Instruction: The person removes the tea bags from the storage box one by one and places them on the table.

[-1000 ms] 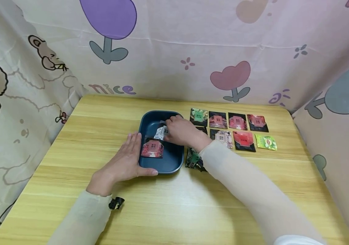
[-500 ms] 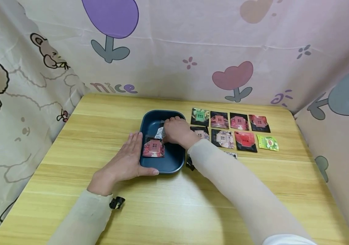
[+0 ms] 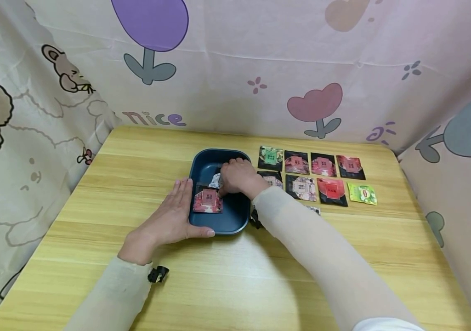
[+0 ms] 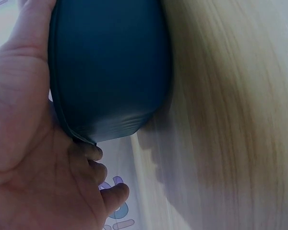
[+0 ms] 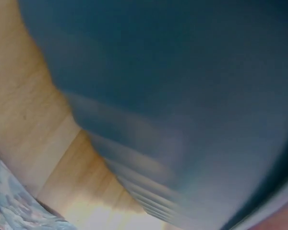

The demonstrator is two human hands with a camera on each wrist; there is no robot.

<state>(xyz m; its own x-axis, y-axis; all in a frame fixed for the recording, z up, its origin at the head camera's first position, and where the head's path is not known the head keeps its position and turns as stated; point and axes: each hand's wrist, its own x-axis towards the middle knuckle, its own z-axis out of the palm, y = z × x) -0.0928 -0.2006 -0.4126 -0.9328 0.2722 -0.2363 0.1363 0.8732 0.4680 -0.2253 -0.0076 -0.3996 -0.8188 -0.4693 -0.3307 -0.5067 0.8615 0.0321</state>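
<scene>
A dark blue rectangular tray [image 3: 235, 220] sits on the table with a pink-and-black sachet [image 3: 208, 200] lying flat in its left half. Along its left rim rests my left hand [image 3: 167, 216], fingers straight and thumb stretched over the front rim. The left wrist view shows the palm beside the tray's outer wall [image 4: 110, 62]. Inside the tray's far right part, my right hand [image 3: 239, 177] pinches a silvery white sachet [image 3: 215, 180], its fingers curled down and partly hiding it. The right wrist view has the tray's outer wall [image 5: 158, 96] and no fingertips.
To the tray's right, several sachets lie in rows, among them a green-and-black one [image 3: 270, 158], a red one [image 3: 332, 191] and a yellow-green one [image 3: 362, 193]. My right forearm covers part of the nearest row. A patterned cloth [image 3: 227, 92] hangs behind the table [image 3: 218, 285].
My right hand has shifted slightly within the tray, covering more of the silvery white sachet. The right forearm has swung a little left. My left hand stays at the rim.
</scene>
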